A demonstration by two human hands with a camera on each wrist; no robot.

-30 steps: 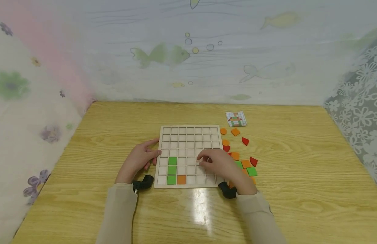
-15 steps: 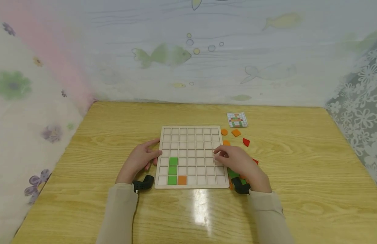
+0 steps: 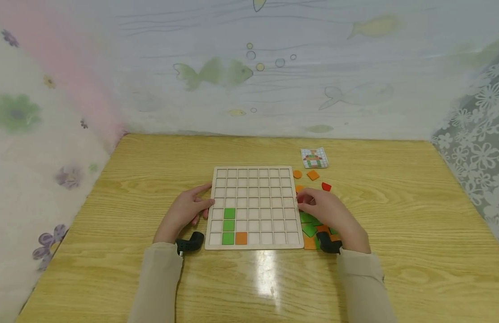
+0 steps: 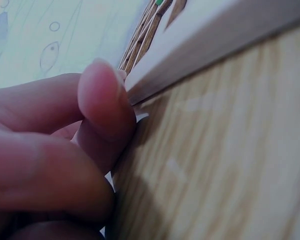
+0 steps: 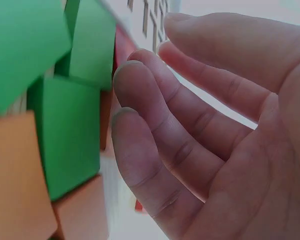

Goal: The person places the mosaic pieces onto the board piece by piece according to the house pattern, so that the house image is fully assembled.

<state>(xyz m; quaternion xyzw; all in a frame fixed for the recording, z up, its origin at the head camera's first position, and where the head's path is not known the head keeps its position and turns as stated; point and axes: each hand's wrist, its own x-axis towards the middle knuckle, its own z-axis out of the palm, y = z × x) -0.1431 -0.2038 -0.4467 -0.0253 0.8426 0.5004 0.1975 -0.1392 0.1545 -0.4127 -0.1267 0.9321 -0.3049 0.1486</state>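
A pale wooden grid board lies on the table. In its lower left cells sit a column of green square tiles and one orange square tile. My left hand rests against the board's left edge, thumb at the frame and index finger stretched forward. My right hand hovers at the right edge over loose tiles, its fingers loosely bent. In the right wrist view, nothing shows between thumb and fingers, and green tiles and an orange tile lie beside the fingertips.
Beyond the board's far right corner lies a small printed pattern card. Nearer are an orange round piece, an orange square and a red quarter-round piece. A patterned wall covering rises behind the wooden table.
My right hand has moved right, from over the board to its right edge above the loose tiles. The left hand and the tiles on the board stay put.
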